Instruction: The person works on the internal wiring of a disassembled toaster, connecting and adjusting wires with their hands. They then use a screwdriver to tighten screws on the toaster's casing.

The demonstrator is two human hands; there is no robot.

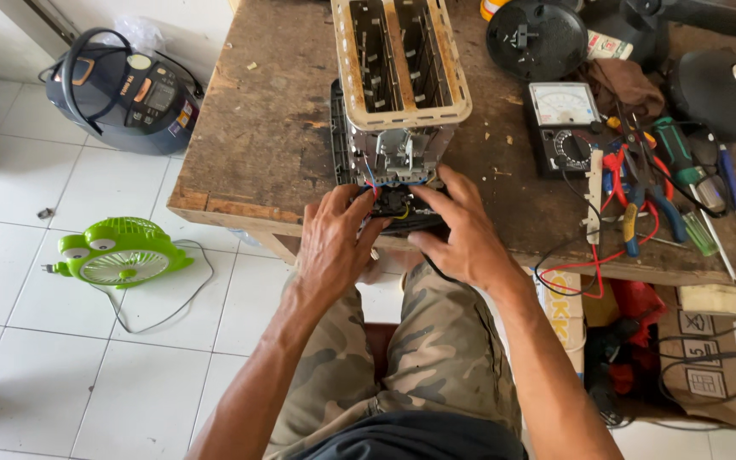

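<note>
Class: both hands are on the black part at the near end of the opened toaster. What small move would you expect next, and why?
Probably easing the black end part gently off the toaster: the left hand and right hand grip it from either side, and coloured wires tie it to the frame.

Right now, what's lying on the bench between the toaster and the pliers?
In the head view, a multimeter with a white dial face lies between the toaster and the pliers, on the wooden bench.
</note>
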